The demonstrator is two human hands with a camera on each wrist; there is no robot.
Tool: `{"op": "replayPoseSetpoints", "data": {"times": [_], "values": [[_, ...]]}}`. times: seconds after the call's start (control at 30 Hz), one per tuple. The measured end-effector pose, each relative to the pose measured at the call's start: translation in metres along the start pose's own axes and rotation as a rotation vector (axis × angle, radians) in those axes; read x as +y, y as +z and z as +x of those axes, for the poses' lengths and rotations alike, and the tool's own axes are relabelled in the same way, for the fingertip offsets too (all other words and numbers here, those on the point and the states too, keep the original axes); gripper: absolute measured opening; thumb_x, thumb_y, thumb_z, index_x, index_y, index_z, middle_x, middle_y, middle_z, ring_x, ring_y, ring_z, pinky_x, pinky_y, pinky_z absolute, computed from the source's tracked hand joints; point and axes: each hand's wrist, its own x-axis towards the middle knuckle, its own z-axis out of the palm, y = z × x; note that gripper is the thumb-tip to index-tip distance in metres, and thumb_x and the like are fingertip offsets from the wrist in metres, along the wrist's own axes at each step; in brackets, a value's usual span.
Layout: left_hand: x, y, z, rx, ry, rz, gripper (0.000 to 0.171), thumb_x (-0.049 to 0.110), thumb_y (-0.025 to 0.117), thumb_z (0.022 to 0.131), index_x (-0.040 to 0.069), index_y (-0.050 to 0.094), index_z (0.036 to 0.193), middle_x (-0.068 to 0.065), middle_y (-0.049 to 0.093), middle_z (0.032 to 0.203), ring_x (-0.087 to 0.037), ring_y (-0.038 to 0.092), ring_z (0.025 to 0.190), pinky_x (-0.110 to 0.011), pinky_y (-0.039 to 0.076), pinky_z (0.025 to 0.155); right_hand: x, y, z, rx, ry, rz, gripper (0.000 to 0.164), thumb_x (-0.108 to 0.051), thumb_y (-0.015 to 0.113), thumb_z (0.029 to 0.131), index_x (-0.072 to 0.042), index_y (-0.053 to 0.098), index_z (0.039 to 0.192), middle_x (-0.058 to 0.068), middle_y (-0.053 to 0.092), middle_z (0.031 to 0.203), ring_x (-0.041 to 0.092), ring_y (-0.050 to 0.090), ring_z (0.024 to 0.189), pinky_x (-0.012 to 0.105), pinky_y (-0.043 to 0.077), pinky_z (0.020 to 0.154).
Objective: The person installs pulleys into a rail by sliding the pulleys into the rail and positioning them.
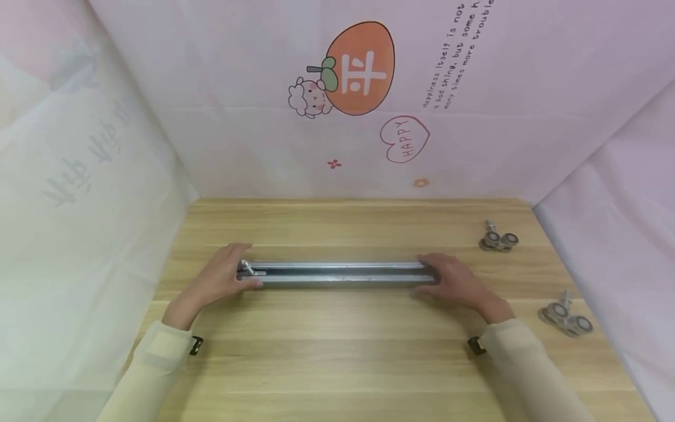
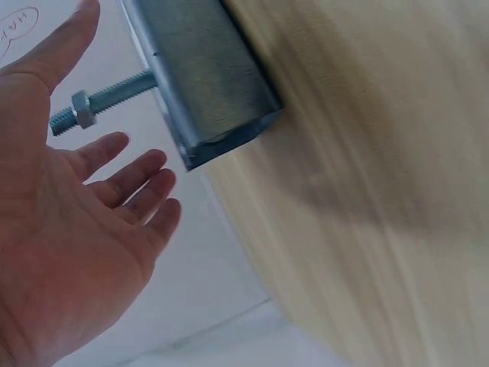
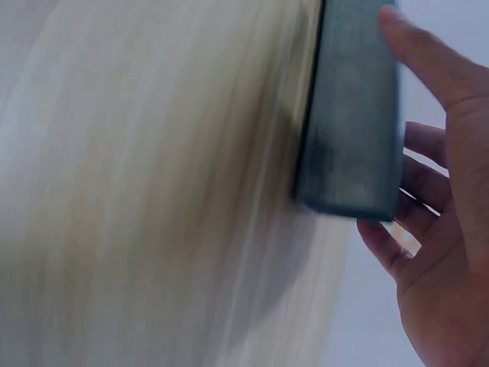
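The left hand point(image 1: 224, 272) is held open around one end of the steel channel rail point(image 1: 337, 278); the right hand point(image 1: 456, 281) is curved about the other, though whether any grip is applied cannot be told. The rail is placed slot upward at mid-desk point(image 1: 343, 351). The fitting of roller trolleys appears to be under way; next, the rail would probably need to be steadied and a trolley aligned with an end. Counted are one rail, one threaded bolt point(image 2: 118, 93) (its base is hidden in the channel) with one nut point(image 2: 83, 108), and, farther right, two loose trolleys point(image 1: 498, 241) point(image 1: 566, 316).
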Motion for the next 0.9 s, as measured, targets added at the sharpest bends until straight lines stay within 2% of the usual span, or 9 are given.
{"op": "replayPoseSetpoints", "data": {"times": [0.2, 0.33, 0.43, 0.63, 0.9], "values": [[-0.008, 0.006, -0.006, -0.007, -0.009, -0.023, 0.097, 0.042, 0.083, 0.070, -0.009, 0.041, 0.140, -0.033, 0.046, 0.139, -0.051, 0.040, 0.127, -0.061, 0.032, 0.107, 0.019, -0.018, -0.015, -0.004, 0.080, -0.038, 0.087, -0.061, 0.070, 0.075, -0.003, 0.054, 0.139, 0.018, 0.060, 0.131, 0.036, 0.054, 0.119, 0.056, 0.042, 0.099], [-0.010, 0.007, -0.006, 0.000, -0.004, -0.032, 0.093, 0.039, 0.084, 0.070, -0.009, 0.043, 0.139, -0.033, 0.047, 0.137, -0.051, 0.042, 0.125, -0.061, 0.033, 0.106, 0.038, -0.034, -0.028, 0.016, 0.138, -0.081, 0.084, -0.062, 0.067, 0.079, -0.004, 0.054, 0.138, 0.020, 0.061, 0.130, 0.040, 0.056, 0.116, 0.060, 0.044, 0.094], [-0.012, 0.009, -0.006, -0.011, 0.003, -0.033, 0.090, 0.037, 0.084, 0.069, -0.009, 0.045, 0.137, -0.034, 0.049, 0.135, -0.051, 0.043, 0.124, -0.062, 0.034, 0.105, 0.053, -0.047, -0.042, 0.009, 0.182, -0.106, 0.082, -0.060, 0.065, 0.081, -0.002, 0.054, 0.138, 0.024, 0.061, 0.127, 0.043, 0.058, 0.112, 0.062, 0.046, 0.089], [-0.015, 0.016, -0.008, -0.046, -0.027, -0.049, 0.089, 0.035, 0.084, 0.070, -0.007, 0.045, 0.139, -0.032, 0.047, 0.138, -0.049, 0.040, 0.128, -0.061, 0.031, 0.107, 0.085, -0.074, -0.073, -0.045, 0.287, -0.139, 0.085, -0.062, 0.061, 0.083, 0.002, 0.051, 0.139, 0.031, 0.059, 0.127, 0.050, 0.055, 0.111, 0.067, 0.043, 0.088], [-0.017, 0.021, -0.005, -0.016, -0.002, -0.087, 0.083, 0.031, 0.084, 0.071, -0.007, 0.049, 0.136, -0.029, 0.052, 0.134, -0.045, 0.044, 0.125, -0.059, 0.033, 0.107, 0.119, -0.103, -0.102, -0.076, 0.411, -0.183, 0.084, -0.059, 0.055, 0.089, 0.013, 0.049, 0.133, 0.041, 0.050, 0.129, 0.061, 0.046, 0.111, 0.073, 0.036, 0.091]]}}
